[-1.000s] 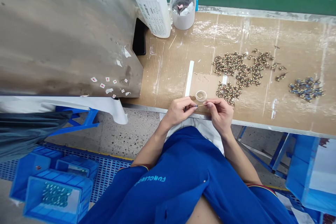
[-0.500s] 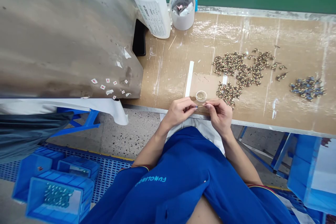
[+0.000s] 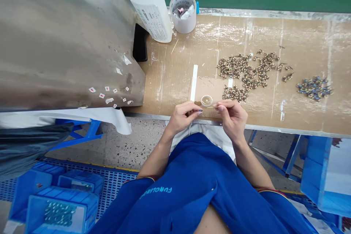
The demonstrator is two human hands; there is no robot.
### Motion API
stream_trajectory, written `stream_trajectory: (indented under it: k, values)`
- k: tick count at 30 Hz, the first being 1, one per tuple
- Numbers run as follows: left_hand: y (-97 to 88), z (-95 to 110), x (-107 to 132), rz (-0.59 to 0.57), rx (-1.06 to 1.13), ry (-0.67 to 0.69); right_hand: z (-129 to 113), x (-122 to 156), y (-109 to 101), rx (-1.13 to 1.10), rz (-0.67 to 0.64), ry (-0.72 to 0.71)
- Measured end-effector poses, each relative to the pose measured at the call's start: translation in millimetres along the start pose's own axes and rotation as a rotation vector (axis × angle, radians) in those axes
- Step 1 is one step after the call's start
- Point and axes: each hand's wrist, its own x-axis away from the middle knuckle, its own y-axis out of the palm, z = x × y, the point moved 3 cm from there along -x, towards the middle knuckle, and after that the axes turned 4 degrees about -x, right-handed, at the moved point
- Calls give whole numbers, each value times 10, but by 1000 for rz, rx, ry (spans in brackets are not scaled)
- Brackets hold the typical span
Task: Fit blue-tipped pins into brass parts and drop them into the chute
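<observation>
My left hand (image 3: 184, 116) is closed in a pinch on a small part (image 3: 201, 110), which shows a blue tip and is mostly hidden by the fingers. Between thumb and forefinger, my right hand (image 3: 232, 119) grips a toothpick (image 3: 211, 107) that points left, its tip just short of the small part. Behind the stick stands a small, shallow round dish (image 3: 206, 105) with some clear substance in it. Brass-coloured small parts (image 3: 236, 66) lie heaped behind my right hand. Farther right is a smaller pile of blue-topped parts (image 3: 314, 88).
A white bottle (image 3: 150, 14) and a tape roll (image 3: 184, 25) holding scraps stand at the back. Nearby lie a black phone-like object (image 3: 140, 44) and another toothpick (image 3: 174, 46). A metal surface (image 3: 68, 44) fills the left. Blue crates (image 3: 61, 197) sit below.
The toothpick has drawn back slightly to the right from the part in my left hand, opening a small gap. The whole view has shifted a little.
</observation>
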Motion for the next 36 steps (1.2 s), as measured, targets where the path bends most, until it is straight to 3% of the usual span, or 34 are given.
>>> stream_trajectory:
  k: [3, 13, 16, 19, 22, 25, 30, 36]
  values:
    - [-33, -44, 6, 31, 94, -51, 5, -80, -22, 1, 10, -45]
    - [-96, -153, 8, 55, 397, -122, -37, -129, 71, 212, -166, -141]
    - [-103, -156, 9, 74, 400, -103, -98, -165, -76, 274, -137, -197]
    - [-107, -161, 25, 86, 389, -82, -109, -255, -352, 404, -23, -215]
    - [-113, -163, 42, 102, 391, -51, -17, -356, -666, 550, 130, -188]
    - [-114, -162, 52, 103, 386, -34, 140, -429, -869, 642, 184, -147]
    - [-111, -174, 57, 99, 367, -32, 299, -500, -901, 650, 166, -106]
    - [-122, -146, 45, 83, 372, 11, 295, -602, -838, 645, 80, -86]
